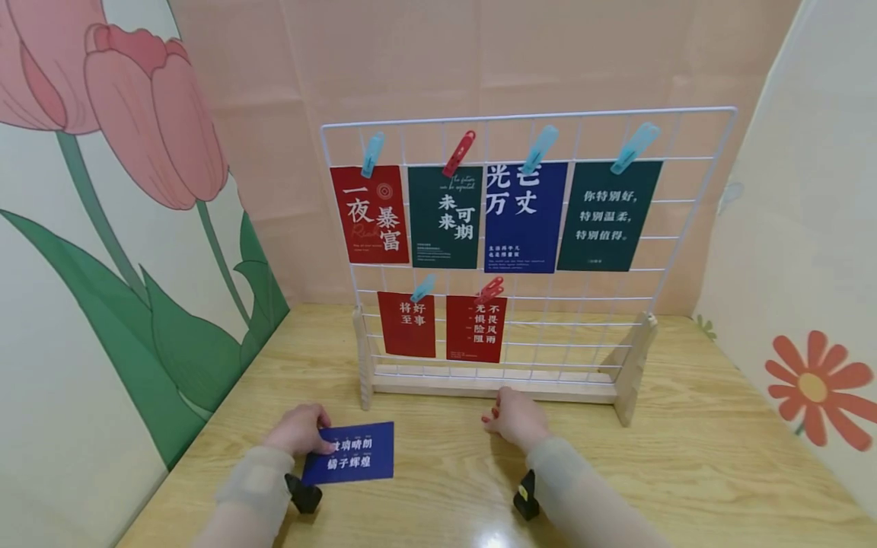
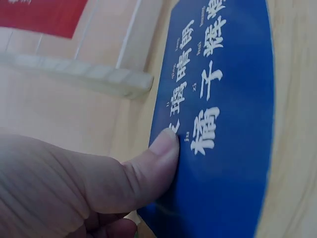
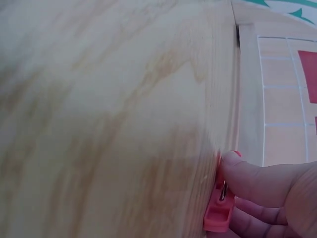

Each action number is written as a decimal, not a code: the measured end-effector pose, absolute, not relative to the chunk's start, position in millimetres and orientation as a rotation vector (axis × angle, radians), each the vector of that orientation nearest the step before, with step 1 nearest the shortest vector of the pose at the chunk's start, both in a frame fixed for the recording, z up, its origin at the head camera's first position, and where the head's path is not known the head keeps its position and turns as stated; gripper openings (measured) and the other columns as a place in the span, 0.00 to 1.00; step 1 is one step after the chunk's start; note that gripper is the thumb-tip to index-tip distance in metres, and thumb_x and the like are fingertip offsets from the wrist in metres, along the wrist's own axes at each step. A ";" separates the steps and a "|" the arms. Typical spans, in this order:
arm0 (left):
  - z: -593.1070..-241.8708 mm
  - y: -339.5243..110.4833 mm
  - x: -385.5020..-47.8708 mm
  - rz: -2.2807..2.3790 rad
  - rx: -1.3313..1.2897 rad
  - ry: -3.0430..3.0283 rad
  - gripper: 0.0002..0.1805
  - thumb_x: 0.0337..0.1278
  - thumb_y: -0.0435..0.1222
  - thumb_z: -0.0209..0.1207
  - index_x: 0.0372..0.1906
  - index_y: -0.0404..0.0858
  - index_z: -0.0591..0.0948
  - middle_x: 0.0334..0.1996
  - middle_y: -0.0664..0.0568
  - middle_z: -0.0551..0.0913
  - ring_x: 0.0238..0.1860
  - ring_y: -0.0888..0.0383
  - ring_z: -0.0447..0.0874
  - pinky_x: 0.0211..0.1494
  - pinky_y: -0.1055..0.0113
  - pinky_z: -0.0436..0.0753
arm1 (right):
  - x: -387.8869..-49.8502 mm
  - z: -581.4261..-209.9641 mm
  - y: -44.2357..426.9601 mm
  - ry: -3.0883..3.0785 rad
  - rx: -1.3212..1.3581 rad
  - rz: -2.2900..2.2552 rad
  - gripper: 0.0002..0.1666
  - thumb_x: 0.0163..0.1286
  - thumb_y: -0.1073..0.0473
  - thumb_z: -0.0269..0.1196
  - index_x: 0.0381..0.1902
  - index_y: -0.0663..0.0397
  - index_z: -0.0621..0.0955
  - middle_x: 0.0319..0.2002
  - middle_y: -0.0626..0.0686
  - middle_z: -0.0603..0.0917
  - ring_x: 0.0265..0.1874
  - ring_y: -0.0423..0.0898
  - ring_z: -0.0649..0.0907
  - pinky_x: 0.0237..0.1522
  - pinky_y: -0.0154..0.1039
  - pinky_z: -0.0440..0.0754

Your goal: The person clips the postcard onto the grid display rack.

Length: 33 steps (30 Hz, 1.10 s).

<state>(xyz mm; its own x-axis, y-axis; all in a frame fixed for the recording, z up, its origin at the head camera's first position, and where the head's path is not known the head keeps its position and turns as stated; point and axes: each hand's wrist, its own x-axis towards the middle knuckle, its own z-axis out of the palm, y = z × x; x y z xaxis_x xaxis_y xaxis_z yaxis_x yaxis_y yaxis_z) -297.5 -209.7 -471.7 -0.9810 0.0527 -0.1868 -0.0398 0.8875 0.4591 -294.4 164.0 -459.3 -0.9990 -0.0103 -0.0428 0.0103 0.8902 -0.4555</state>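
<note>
My left hand (image 1: 299,430) pinches a blue card (image 1: 366,473) with white characters by its left edge, low over the wooden table. In the left wrist view the thumb (image 2: 148,171) lies across the card's printed face, and the fingers under it are mostly hidden. A red clothespin (image 3: 218,214) with a metal spring is between the thumb and fingers of my right hand (image 1: 521,420). That hand is close to the table, just in front of the rack's wooden base bar (image 1: 452,389).
A white wire grid rack (image 1: 674,232) stands on wooden feet (image 1: 633,373). Blue and red clothespins hold several cards on it in two rows, among them a green card (image 1: 603,251) and a red card (image 1: 411,342). Flower-printed cloths (image 1: 55,320) hang at both sides.
</note>
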 end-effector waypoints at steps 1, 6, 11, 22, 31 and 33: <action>-472.3 -206.8 -297.6 0.704 0.015 2.857 0.19 0.39 0.37 0.75 0.38 0.38 0.79 0.33 0.50 0.77 0.37 0.51 0.74 0.45 0.54 0.74 | -293.8 -459.1 164.7 3.015 -0.012 -0.719 0.20 0.51 0.55 0.76 0.30 0.55 0.74 0.24 0.49 0.74 0.23 0.46 0.73 0.26 0.41 0.68; -473.7 -188.6 -298.5 0.676 0.115 2.861 0.20 0.39 0.38 0.75 0.37 0.39 0.79 0.33 0.51 0.77 0.37 0.52 0.73 0.45 0.53 0.74 | -291.1 -459.0 169.3 3.037 -0.054 -0.689 0.18 0.50 0.58 0.76 0.27 0.54 0.75 0.23 0.49 0.74 0.23 0.47 0.73 0.27 0.42 0.70; -474.6 -165.8 -300.9 0.662 0.223 2.871 0.19 0.39 0.40 0.75 0.37 0.41 0.79 0.34 0.52 0.77 0.37 0.53 0.74 0.47 0.54 0.74 | -288.3 -460.3 177.0 3.037 -0.082 -0.732 0.17 0.49 0.62 0.76 0.28 0.56 0.76 0.23 0.49 0.74 0.24 0.46 0.72 0.28 0.41 0.70; -477.1 -118.2 -301.0 0.748 0.335 2.873 0.19 0.39 0.41 0.75 0.36 0.41 0.79 0.34 0.52 0.76 0.38 0.53 0.72 0.48 0.53 0.74 | -273.7 -460.1 208.0 3.076 -0.103 -0.761 0.19 0.49 0.62 0.75 0.25 0.58 0.73 0.23 0.49 0.73 0.24 0.46 0.71 0.29 0.42 0.70; -481.9 -92.6 -296.2 0.777 0.387 2.887 0.20 0.39 0.41 0.76 0.37 0.40 0.79 0.36 0.51 0.76 0.39 0.52 0.73 0.48 0.53 0.74 | -264.4 -459.0 236.4 3.058 -0.037 -0.786 0.19 0.52 0.62 0.74 0.28 0.59 0.72 0.25 0.49 0.74 0.25 0.46 0.73 0.28 0.42 0.70; -482.3 -86.9 -295.1 0.778 0.412 2.895 0.20 0.39 0.41 0.75 0.37 0.40 0.79 0.35 0.51 0.76 0.39 0.52 0.73 0.48 0.53 0.74 | -263.4 -459.3 243.9 3.063 -0.031 -0.777 0.18 0.52 0.61 0.74 0.28 0.58 0.72 0.25 0.49 0.74 0.25 0.47 0.73 0.28 0.42 0.70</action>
<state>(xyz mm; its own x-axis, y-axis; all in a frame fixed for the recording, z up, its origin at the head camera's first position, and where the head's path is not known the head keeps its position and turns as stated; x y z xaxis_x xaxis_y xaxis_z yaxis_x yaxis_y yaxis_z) -295.1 -86.9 -482.3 -0.9564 0.2893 -0.0405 0.2300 0.8312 0.5061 -263.4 243.9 -459.3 -0.9996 -0.0143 0.0224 -0.0233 0.8790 -0.4763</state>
